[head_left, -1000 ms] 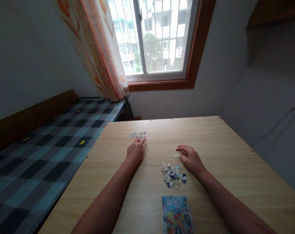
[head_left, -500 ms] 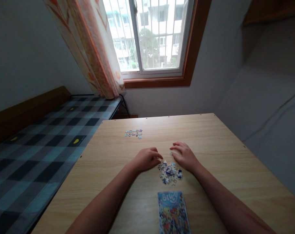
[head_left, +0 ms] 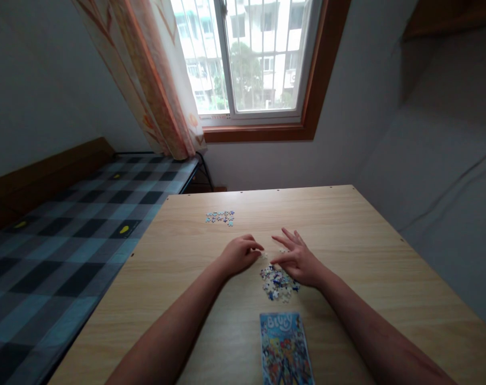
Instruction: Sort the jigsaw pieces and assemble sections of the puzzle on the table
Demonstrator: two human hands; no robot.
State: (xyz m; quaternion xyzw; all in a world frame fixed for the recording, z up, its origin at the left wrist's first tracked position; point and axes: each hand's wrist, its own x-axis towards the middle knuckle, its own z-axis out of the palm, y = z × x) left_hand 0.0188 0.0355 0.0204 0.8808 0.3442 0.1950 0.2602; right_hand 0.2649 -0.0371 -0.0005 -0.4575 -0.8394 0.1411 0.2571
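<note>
My left hand is low over the table, thumb and fingers pinched together at a small pale puzzle piece. My right hand has its fingers spread apart, with one fingertip at the upper edge of a loose heap of puzzle pieces. White, pale and dark blue pieces overlap in that heap. Partly under the right fingers lies another pale piece. Farther off to the left, several puzzle pieces are laid out in short rows.
A blue picture box with "Bluey" lettering lies near me on the wooden table. A bed with a checked cover stands along the left. Behind the table are a window and a flowered curtain.
My right hand has moved left toward the heap and its fingers have spread. My left hand has shifted slightly up and left, and a pale piece now shows at its fingertips.
</note>
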